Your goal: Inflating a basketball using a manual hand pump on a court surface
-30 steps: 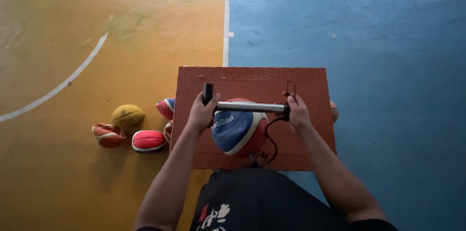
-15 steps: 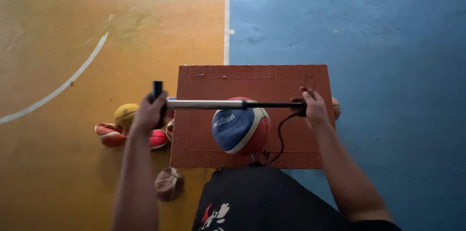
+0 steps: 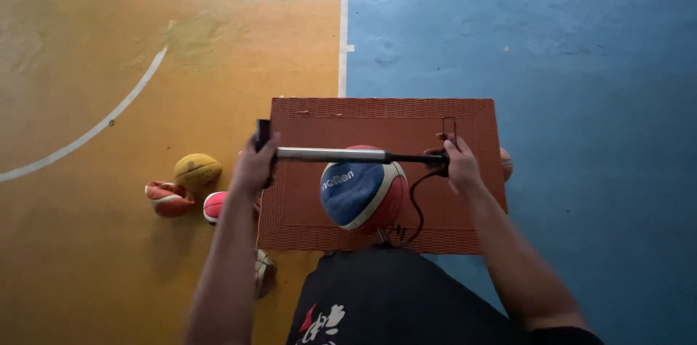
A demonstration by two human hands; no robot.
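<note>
**Pump held level across the mat**

The pump (image 3: 341,155) is held with its long axis running left to right, above the ball (image 3: 363,196) at the mat's (image 3: 465,116) middle. The handle at the mat's left edge is gripped by the left hand (image 3: 254,167), fingers wrapped shut; the far end near the right edge is clasped by the right hand (image 3: 459,163). The hose (image 3: 415,207) curves down to the ball.

Hand pump (image 3: 341,155): slim silver barrel w/ black handle, held level, rod pulled partway out. Thin black hose (image 3: 415,207) loops from its right end down to the ball (image 3: 363,194), blue, red & white, round, on the reddish-brown mat (image 3: 377,116) at the person's knees.
</note>
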